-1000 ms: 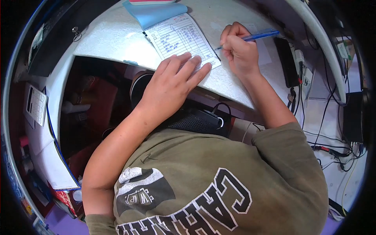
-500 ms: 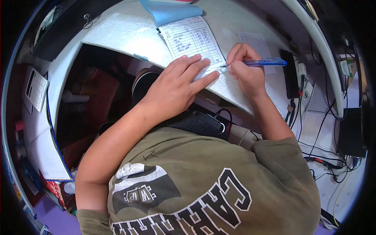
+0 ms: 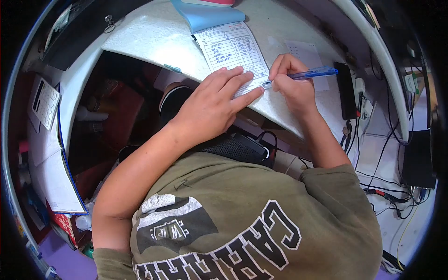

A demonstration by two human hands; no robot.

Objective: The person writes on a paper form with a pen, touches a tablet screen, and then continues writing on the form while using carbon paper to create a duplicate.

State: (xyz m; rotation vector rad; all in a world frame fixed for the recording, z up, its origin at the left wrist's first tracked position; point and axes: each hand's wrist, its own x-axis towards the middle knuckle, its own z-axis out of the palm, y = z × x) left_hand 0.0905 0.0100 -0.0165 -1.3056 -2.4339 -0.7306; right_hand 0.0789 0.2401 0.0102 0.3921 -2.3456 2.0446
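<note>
A printed form pad with handwritten lines lies on the white desk, its blue cover folded back behind it. My left hand rests flat on the pad's lower edge, fingers spread. My right hand grips a blue pen. The pen's tip touches the pad's bottom right corner, just beside my left fingertips.
A black phone lies right of my right hand, with a power strip and tangled cables beyond it. A small paper slip sits behind the pen. A calculator and a blue-edged notebook lie at far left. Keys rest at the desk's far-left end.
My right hand brought the pen down and leftward from the pad's right margin to its bottom right corner. My left hand stayed on the pad. The view shifted slightly.
</note>
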